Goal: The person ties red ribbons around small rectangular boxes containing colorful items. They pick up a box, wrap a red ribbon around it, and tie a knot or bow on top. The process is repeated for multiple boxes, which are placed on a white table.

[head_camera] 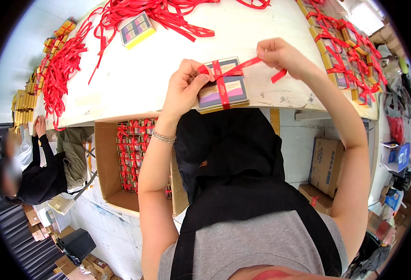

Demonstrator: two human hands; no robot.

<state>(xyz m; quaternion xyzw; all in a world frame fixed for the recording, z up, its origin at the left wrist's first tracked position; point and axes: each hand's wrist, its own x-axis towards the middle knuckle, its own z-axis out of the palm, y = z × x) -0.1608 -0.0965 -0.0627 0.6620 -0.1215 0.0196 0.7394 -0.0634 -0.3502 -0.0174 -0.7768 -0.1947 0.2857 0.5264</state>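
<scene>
A Godiva gift box with a clear lid [231,91] lies at the table's near edge. Red printed ribbon [222,89] crosses over its top. At the box's left side, my left hand [188,84] pinches one ribbon end between thumb and fingers. Up and to the right, my right hand [279,57] grips the other length, which is drawn taut from the crossing, with its tail hanging below the fingers. An unwrapped box with a yellow base [137,29] sits farther back on the left, beside a heap of loose red ribbons [146,10].
Ribbon-tied boxes [342,66] stand stacked at the table's right. More ribbons [60,73] hang over the left edge. Below, an open carton [109,164] holds tied boxes. A co-worker in black [44,178] sits at the left. Closed cartons [326,164] lie under the table at right.
</scene>
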